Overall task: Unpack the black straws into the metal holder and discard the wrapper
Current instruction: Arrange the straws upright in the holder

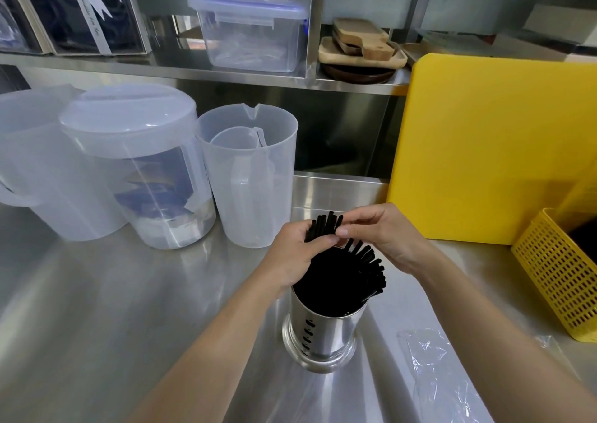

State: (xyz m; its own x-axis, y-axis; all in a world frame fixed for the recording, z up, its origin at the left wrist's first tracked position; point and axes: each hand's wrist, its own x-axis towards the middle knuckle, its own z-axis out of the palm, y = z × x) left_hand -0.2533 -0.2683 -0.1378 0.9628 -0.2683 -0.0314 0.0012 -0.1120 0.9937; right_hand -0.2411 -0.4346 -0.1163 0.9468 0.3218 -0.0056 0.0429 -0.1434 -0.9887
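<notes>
A shiny metal holder (323, 335) with side holes stands upright on the steel counter, full of black straws (342, 280) that fan out to the right. My left hand (290, 257) is wrapped around the far-left bunch of straws near their tops. My right hand (381, 235) pinches the tips of the same bunch between thumb and fingers. The clear plastic wrapper (433, 374) lies flat on the counter to the right of the holder, under my right forearm.
Clear plastic jugs (135, 170) and a measuring pitcher (248, 177) stand at the back left. A yellow cutting board (484, 144) leans at the back right, with a yellow perforated basket (555, 277) at the right edge. Shelves above hold a lidded box (252, 31) and wooden boards (361, 44).
</notes>
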